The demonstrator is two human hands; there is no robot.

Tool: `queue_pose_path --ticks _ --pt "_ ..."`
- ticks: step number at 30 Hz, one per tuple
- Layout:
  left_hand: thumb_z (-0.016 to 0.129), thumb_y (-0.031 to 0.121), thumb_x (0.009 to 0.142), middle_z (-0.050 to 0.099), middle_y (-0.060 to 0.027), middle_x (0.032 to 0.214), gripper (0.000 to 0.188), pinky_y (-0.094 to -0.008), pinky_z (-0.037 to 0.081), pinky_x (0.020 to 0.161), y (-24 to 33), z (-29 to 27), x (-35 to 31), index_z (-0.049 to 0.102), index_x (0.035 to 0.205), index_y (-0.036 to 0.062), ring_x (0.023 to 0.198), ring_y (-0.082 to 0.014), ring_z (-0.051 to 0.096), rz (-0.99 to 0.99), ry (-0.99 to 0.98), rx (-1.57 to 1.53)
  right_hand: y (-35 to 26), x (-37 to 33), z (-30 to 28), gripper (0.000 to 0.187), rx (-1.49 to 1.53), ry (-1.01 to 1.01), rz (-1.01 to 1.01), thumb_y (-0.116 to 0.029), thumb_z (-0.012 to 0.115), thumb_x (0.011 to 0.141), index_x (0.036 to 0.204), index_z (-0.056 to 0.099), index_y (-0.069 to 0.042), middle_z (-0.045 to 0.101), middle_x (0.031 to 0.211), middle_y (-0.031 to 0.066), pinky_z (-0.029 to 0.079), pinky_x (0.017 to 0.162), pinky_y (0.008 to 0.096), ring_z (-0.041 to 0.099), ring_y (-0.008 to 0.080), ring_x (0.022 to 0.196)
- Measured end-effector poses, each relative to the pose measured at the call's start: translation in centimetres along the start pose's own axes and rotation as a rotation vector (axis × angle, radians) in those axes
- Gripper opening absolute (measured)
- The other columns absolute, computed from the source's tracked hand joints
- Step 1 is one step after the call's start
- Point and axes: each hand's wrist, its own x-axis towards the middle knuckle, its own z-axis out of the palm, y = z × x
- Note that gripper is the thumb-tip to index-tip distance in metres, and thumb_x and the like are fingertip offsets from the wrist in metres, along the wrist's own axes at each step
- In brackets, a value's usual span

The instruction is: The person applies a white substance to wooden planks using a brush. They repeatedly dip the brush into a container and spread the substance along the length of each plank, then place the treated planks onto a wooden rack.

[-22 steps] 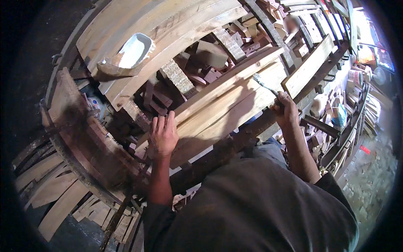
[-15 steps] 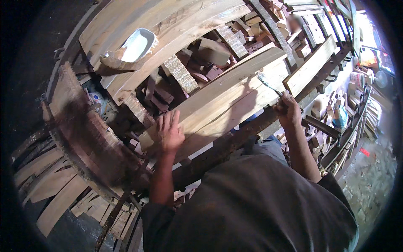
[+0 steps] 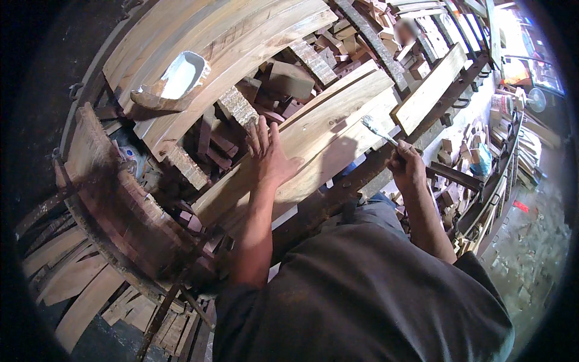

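My left hand (image 3: 272, 158) lies with fingers spread across a pale wooden board (image 3: 344, 113), its fingertips at the far edge. A second pale board (image 3: 313, 175) runs alongside on the near side. My right hand (image 3: 408, 164) is closed around the handle of a brush (image 3: 379, 129). White paste coats the brush's bristles, which are over the boards toward their right end. A cut-open container (image 3: 184, 77) with white paste inside sits at the upper left, away from both hands.
Wide planks (image 3: 241, 36) lie under the container. Wood offcuts (image 3: 289, 78) fill the gaps between the rack's crossbars. Another board (image 3: 429, 90) rests on the dark metal rail (image 3: 319, 208) at right. A rough, curved plank (image 3: 108, 175) is at left. A fan (image 3: 535, 99) stands far right.
My left hand has moved right and away along the boards, its fingers spreading. The far board's face has turned from shaded to bright. The brush remains in my right hand near the boards' right end.
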Motion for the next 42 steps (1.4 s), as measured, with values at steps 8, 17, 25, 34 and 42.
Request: queue_pose_path --ticks 8,17,25,34,42 --pt "0.077 0.044 0.075 0.007 -0.0185 0.16 0.108 -0.0512 -0.002 0.119 0.1 2.0 0.3 0.014 0.15 -0.0017 0.148 -0.0366 -0.002 -0.025 -0.018 0.063 1.3 -0.2 -2.0 0.019 -0.261 -0.075 -0.096 -0.02 0.055 0.097 0.085 0.054 -0.006 0.049 0.074 -0.0006 0.047 0.068 0.0299 0.052 0.0129 0.073" --pt "0.067 0.021 0.082 0.023 -0.0245 0.154 0.07 -0.0513 0.013 0.118 1.4 3.8 -2.3 0.038 0.137 -0.0107 0.145 -0.0399 0.016 0.082 0.22 0.104 0.9 0.1 -2.4 0.008 0.034 -0.229 0.023 -0.015 0.055 0.092 0.09 0.055 -0.007 0.049 0.075 0.0014 0.04 0.059 0.0288 0.046 0.0135 0.065" --pt "0.061 0.007 0.076 0.048 -0.021 0.137 0.04 -0.0476 0.03 0.113 1.6 3.7 -9.9 0.059 0.115 -0.0063 0.134 -0.0379 0.038 0.267 0.337 -0.083 1.8 0.8 -3.1 0.012 -0.02 -0.166 -0.015 -0.017 0.06 0.091 0.096 0.06 -0.007 0.049 0.068 0.0019 0.045 0.059 0.0308 0.046 0.0136 0.056" --pt "0.076 0.013 0.071 0.035 -0.021 0.151 0.07 -0.0563 0.026 0.112 -11.5 0.4 -16.8 0.05 0.134 0.0006 0.138 -0.041 0.034 -0.173 0.546 0.129 1.4 -1.3 -2.1 0.009 -0.261 -0.214 -0.06 -0.007 0.06 0.089 0.084 0.053 -0.004 0.045 0.079 -0.0013 0.04 0.067 0.0239 0.043 0.0095 0.074" --pt "0.066 0.002 0.075 0.031 -0.0098 0.155 0.077 -0.0438 0.037 0.109 -19.3 -5.9 -18.4 0.037 0.146 0.0084 0.133 -0.0353 0.042 -0.295 0.039 0.104 1.5 -1.4 -0.6 0.006 -0.242 -0.257 -0.072 -0.006 0.058 0.09 0.086 0.053 -0.005 0.043 0.077 -0.0011 0.04 0.063 0.0244 0.043 0.0092 0.071"
